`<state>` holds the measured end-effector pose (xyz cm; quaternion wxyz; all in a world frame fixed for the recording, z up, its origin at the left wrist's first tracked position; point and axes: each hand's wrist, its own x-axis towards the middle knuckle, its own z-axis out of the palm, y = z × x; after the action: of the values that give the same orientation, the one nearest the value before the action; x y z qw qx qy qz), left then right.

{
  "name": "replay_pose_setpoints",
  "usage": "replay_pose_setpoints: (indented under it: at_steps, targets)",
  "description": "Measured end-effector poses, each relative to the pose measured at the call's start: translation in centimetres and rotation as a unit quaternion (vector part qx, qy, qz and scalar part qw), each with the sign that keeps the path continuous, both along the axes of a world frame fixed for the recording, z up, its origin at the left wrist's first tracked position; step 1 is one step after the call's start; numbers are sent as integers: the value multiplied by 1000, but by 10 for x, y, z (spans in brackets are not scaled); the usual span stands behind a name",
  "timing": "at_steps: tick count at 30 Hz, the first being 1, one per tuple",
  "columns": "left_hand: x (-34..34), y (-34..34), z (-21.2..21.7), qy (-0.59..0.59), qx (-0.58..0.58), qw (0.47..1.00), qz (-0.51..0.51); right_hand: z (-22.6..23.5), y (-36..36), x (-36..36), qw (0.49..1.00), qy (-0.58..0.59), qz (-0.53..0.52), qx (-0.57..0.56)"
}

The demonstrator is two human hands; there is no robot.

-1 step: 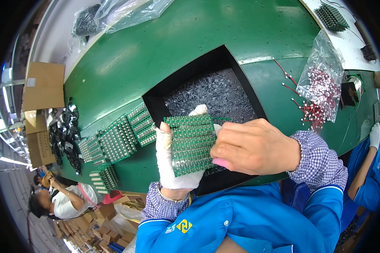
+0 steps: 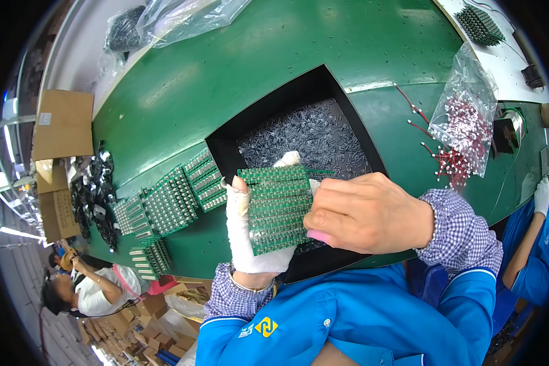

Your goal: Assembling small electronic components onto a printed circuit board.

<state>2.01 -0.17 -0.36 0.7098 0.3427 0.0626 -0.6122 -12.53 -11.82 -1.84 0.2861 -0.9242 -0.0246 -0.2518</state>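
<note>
My left hand (image 2: 241,235), in a white glove with bare fingertips, grips a green circuit board panel (image 2: 279,210) from its left side. The panel is tilted over the near part of a black tray (image 2: 222,155) and carries rows of small parts. My bare right hand (image 2: 366,213) is closed at the panel's right edge, a pink cover showing on one finger. Whatever its fingertips pinch is hidden behind the knuckles. Inside the tray lie many small dark tube-like pieces (image 2: 311,134).
More circuit board panels (image 2: 171,201) stand left of the tray. Red wires with white connectors (image 2: 454,161) spill from a clear bag (image 2: 470,91) at right. Black wrapped parts (image 2: 94,201) and cardboard boxes (image 2: 64,125) are at far left. A co-worker's gloved hand (image 2: 541,196) shows at right.
</note>
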Motion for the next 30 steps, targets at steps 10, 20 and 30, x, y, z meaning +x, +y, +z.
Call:
replay_pose_setpoints:
  at_steps: [10,20,30]
  targets:
    - [-11,1,-5,-123,-19,991,-54,-2,8,4,999,-10,19,-34]
    - [-8,0,-1,-94,23,995,-38,2,0,3,996,-49,2,75]
    - [-12,-1,-4,-91,13,995,-38,-4,10,11,997,-64,-8,-41]
